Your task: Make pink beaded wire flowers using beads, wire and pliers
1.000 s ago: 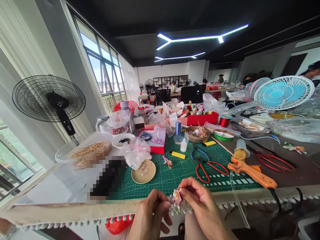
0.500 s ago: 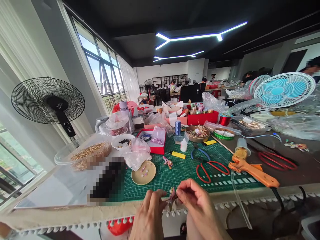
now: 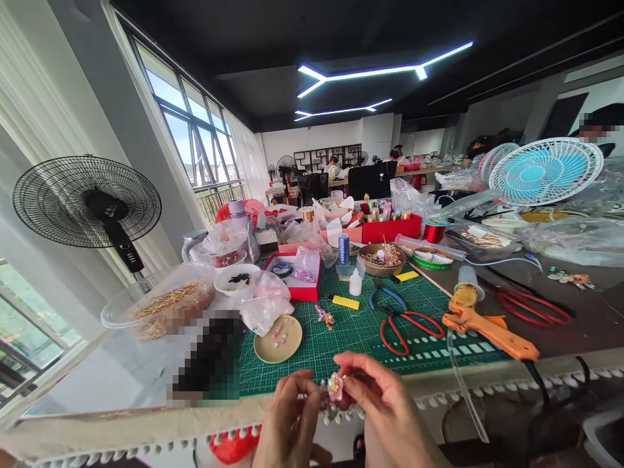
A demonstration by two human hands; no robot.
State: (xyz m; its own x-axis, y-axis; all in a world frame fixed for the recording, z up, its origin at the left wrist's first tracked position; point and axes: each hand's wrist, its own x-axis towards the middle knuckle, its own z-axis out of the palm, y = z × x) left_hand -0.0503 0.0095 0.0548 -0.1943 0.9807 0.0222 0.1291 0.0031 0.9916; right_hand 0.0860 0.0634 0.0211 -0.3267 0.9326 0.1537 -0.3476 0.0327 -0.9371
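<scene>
Between my two hands, at the table's front edge, is a small pink flower ornament (image 3: 335, 387) with a yellow centre and bead-like bits. My left hand (image 3: 295, 413) pinches its left side, fingers curled. From the right, the thumb and forefinger of my right hand (image 3: 377, 403) close on it. Fingertips hide part of the ornament. Beyond my hands a similar pink ornament (image 3: 324, 316) lies on the green cutting mat (image 3: 312, 351). A tan dish (image 3: 277, 339) with several pale and pink beads sits to the left of it.
Red-handled scissors (image 3: 412, 325), blue-handled pliers (image 3: 387, 297), a yellow lighter (image 3: 345, 302) and a small white bottle (image 3: 355, 283) lie or stand beyond my hands. An orange glue gun (image 3: 492, 328) rests at right. A clear tub (image 3: 160, 305) of gold sticks stands at left.
The ornament has turned in my fingers, so its pink petals and yellow centre now face up. The fingers of both hands have shifted around it. The view has moved slightly.
</scene>
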